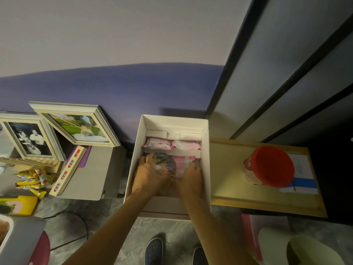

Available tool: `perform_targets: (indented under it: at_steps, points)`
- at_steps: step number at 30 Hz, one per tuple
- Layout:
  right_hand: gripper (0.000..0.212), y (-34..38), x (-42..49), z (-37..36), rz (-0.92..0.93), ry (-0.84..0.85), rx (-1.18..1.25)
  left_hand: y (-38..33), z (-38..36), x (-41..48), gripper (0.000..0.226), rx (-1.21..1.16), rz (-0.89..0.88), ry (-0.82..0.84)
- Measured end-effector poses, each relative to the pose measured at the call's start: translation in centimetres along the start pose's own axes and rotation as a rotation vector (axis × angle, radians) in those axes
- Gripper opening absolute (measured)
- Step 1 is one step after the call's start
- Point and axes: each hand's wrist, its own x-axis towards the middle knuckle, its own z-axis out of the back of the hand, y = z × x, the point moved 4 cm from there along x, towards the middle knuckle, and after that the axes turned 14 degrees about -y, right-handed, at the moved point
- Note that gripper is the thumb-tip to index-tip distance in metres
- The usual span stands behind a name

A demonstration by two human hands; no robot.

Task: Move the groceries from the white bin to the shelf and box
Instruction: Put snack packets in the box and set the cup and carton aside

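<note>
An open white cardboard box (139, 134) stands on the floor against the blue wall. Both my hands are down inside it. My left hand (147, 175) grips a clear plastic bag of colourful contents (165, 162). My right hand (191, 177) presses on the same bag's right side, next to a pink packet (183, 161). Two pink-and-white wrapped packs (157, 144) lie at the box's far end. The white bin (6, 232) shows only as a corner at the lower left edge.
A jar with a red lid (271, 166) stands on a low wooden shelf board (229, 169) right of the box. Yellow snack packets (33, 180) and two framed photos (76, 125) sit on a grey surface at left. A dark cabinet rises at right. My shoes show below.
</note>
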Motion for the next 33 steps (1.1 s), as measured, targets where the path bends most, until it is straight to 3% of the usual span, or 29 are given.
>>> perform_targets:
  at_steps: [9, 13, 15, 24, 29, 33]
  points:
    - [0.086, 0.9, 0.2, 0.5, -0.065, -0.057, 0.023, -0.3, 1.4, 0.2, 0.065, -0.101, 0.007, -0.057]
    - [0.045, 1.4, -0.1, 1.7, -0.006, -0.13, 0.039, -0.7, 2.7, -0.8, 0.061, -0.149, 0.016, -0.088]
    - [0.025, 2.5, -0.7, 3.7, 0.087, -0.088, 0.097, -1.3, 3.9, -1.4, 0.063, -0.18, 0.022, -0.093]
    - [0.019, 7.6, -2.7, 17.9, 0.107, -0.196, 0.379, -9.3, 16.8, -3.3, 0.066, -0.247, -0.166, -0.136]
    - [0.019, 9.8, -5.9, 29.5, 0.189, -0.279, 0.465, -15.8, 24.9, -5.8, 0.047, -0.31, -0.316, -0.089]
    - [0.019, 9.5, -8.8, 36.9, 0.208, -0.383, 0.497, -20.8, 27.3, -8.4, 0.057, -0.355, -0.448, -0.044]
